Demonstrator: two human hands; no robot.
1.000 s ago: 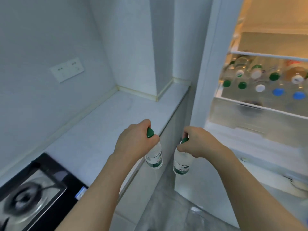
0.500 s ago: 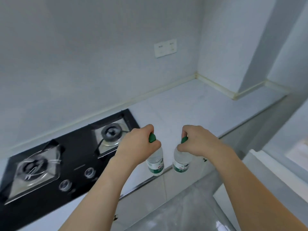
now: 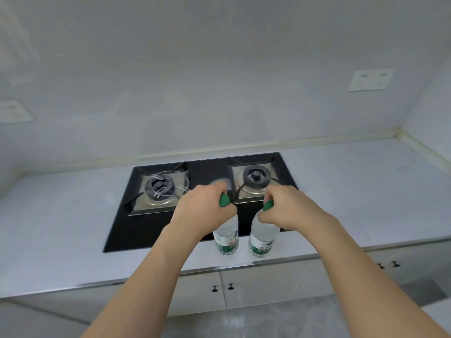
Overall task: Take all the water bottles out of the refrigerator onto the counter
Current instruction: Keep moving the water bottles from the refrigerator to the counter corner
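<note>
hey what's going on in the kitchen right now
A person holds two green-capped water bottles by their necks, one in the left hand and one in the right hand. The left bottle and right bottle hang upright over the front strip of the white counter, just before the black gas stove. Whether they touch down yet is unclear.

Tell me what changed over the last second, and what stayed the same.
The view swung left from the open refrigerator to the stove. Both bottles were carried over the counter, hanging near its front edge. Unchanged: the left hand grips the left bottle by its neck, the right hand the right bottle.
</note>
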